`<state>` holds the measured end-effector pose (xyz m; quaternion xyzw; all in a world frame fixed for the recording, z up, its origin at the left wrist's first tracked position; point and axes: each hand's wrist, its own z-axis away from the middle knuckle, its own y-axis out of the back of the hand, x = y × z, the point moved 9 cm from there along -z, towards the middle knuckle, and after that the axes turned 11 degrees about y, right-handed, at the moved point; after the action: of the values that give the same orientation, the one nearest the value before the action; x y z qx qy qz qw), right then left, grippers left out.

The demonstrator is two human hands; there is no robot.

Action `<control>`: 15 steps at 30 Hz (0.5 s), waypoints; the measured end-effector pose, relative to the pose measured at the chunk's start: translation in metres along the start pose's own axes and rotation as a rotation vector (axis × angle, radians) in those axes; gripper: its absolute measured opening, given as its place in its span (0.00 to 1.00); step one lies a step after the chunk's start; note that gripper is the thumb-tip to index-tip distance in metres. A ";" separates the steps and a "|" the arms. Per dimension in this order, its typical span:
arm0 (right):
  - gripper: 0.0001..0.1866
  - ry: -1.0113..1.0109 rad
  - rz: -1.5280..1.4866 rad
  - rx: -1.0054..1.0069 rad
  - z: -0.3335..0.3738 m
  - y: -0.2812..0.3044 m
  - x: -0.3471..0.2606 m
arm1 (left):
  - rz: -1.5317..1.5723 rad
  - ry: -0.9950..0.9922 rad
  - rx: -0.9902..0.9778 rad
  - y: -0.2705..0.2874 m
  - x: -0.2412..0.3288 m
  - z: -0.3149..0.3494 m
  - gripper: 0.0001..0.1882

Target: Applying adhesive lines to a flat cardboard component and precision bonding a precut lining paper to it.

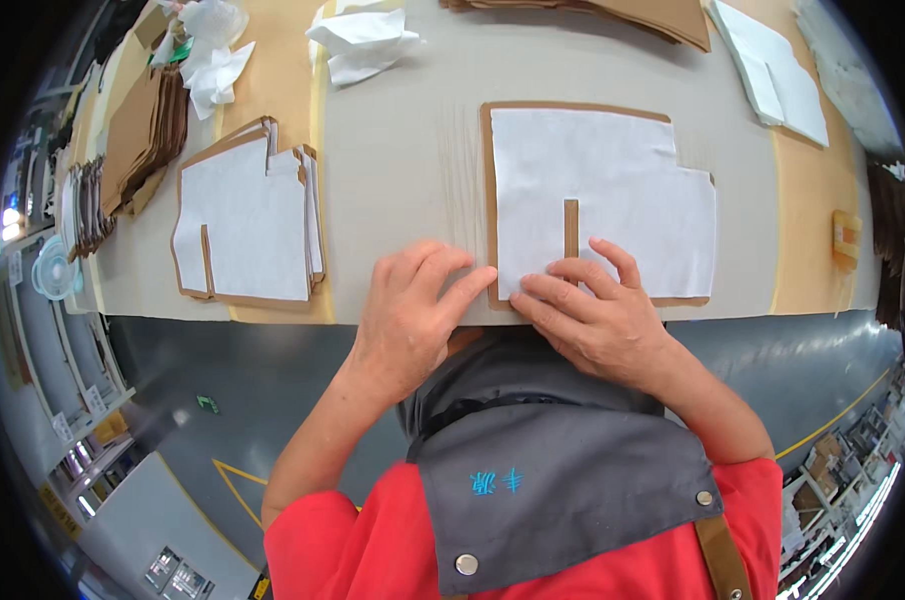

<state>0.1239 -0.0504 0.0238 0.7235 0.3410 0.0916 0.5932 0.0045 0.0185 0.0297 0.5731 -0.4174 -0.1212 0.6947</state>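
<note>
At the near edge of the tabletop (413, 170), centre-right: one notched brown leather panel faced with white fabric lining (613, 190), lying flat, its long axis running left to right, a narrow brown slot rising from its near edge; the panel lies directly ahead of both hands, its near left corner between them. Right hand (598, 320): flat, fingers spread, fingertips (563, 268) pressing on the white lining beside the slot; grips nothing; the nearer hand, being already on the piece. Left hand (413, 315): flat, palm down on bare tabletop just left of the panel, forefinger reaching to its brown border at the corner; grips nothing. Further left, well apart: stack of like lined panels (248, 225), white side up. Beyond, at the far left: pile of plain brown cut pieces (148, 135); crumpled white sheets (363, 40). Far right: loose white lining pieces (778, 70); more brown pieces along the far edge (653, 15). Below the tabletop edge: grey apron (563, 470) over red sleeves.
</note>
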 end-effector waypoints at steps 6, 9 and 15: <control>0.23 -0.193 -0.019 0.091 0.002 0.034 0.038 | -0.041 -0.008 0.133 -0.014 0.013 -0.029 0.26; 0.23 -0.247 0.041 0.033 0.004 0.036 0.062 | -0.085 -0.012 0.121 -0.034 0.034 -0.053 0.27; 0.22 -0.330 0.145 -0.035 0.015 0.027 0.094 | -0.084 0.083 0.056 -0.055 0.026 -0.071 0.35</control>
<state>0.2130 -0.0072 0.0188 0.7409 0.1843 0.0204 0.6455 0.0888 0.0339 -0.0079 0.6137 -0.3670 -0.1149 0.6895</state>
